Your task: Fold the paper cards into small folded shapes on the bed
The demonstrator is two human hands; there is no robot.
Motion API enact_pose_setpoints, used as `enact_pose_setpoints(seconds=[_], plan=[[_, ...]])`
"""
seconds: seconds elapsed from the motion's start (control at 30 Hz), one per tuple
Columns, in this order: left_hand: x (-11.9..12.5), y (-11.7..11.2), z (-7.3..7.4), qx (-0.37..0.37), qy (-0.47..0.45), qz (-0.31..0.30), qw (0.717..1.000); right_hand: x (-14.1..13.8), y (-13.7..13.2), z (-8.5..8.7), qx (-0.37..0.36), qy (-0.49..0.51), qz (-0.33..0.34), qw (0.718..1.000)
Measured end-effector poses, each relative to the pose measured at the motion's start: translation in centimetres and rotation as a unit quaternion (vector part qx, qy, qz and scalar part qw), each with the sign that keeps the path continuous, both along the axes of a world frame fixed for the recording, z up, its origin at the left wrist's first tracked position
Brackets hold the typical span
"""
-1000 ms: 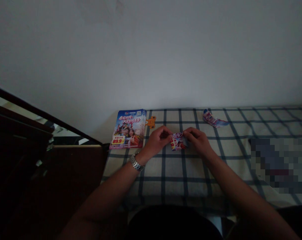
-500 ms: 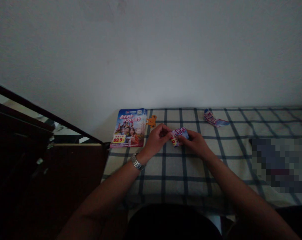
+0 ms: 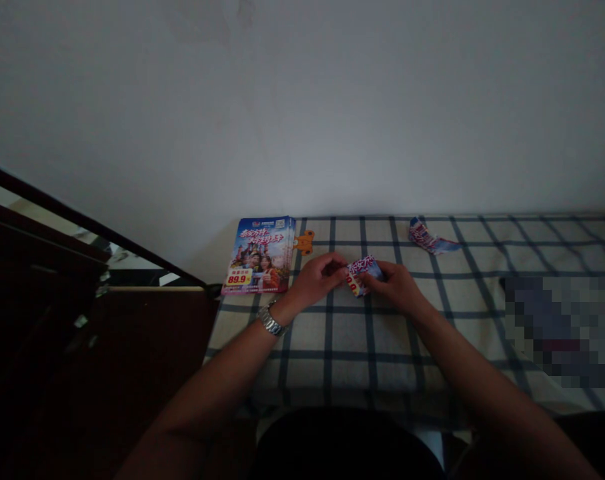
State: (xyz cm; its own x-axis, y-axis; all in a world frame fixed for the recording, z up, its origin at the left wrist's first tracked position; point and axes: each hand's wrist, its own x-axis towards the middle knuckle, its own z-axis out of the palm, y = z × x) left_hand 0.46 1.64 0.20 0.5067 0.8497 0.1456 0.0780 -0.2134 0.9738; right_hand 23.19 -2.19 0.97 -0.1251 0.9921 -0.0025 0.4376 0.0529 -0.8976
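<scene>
Both hands meet over a checked cloth (image 3: 382,340). My left hand (image 3: 318,280), with a metal watch on its wrist, pinches the left end of a small folded colourful leaflet (image 3: 361,272). My right hand (image 3: 396,287) grips the same folded leaflet from the right, fingers curled round it. The paper is held slightly above the cloth, tilted. A stack of the same colourful leaflets (image 3: 259,255) lies flat to the left of my left hand.
A small orange bear-shaped item (image 3: 305,241) sits beside the stack. Another folded paper piece (image 3: 426,237) lies at the back near the white wall. A blurred patch (image 3: 562,330) covers the right. Dark wooden furniture (image 3: 107,360) stands to the left.
The folded leaflet has been lifted and turned between my hands, moving slightly up and right. Both hands stay closed on it.
</scene>
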Motion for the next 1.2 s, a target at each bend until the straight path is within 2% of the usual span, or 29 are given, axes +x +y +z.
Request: enact_pose_setpoints(seconds=[0.1, 0.3, 0.5, 0.73, 1.0, 1.2], plan=[[-0.2, -0.1, 0.4, -0.001, 0.012, -0.010, 1.000, 0.1, 0.0, 0.0, -0.001, 0.009, -0.009, 1.000], [0.1, -0.6, 1.0, -0.018, -0.017, 0.028, 0.999, 0.1, 0.2, -0.1, -0.005, 0.048, -0.016, 0.999], [0.2, -0.6, 1.1, -0.022, -0.045, 0.047, 0.998, -0.5, 0.2, 0.1, -0.032, 0.168, -0.014, 0.985], [0.3, -0.7, 0.9, -0.012, -0.028, 0.034, 0.999, -0.3, 0.0, -0.3, -0.013, 0.109, -0.021, 0.994], [0.1, -0.4, -0.2, -0.018, -0.015, 0.021, 0.999, -0.2, -0.1, 0.2, 0.005, 0.059, -0.025, 0.998], [0.2, -0.5, 0.0, -0.007, 0.004, 0.017, 1.000, 0.1, -0.1, 0.2, 0.020, 0.024, -0.019, 0.999]])
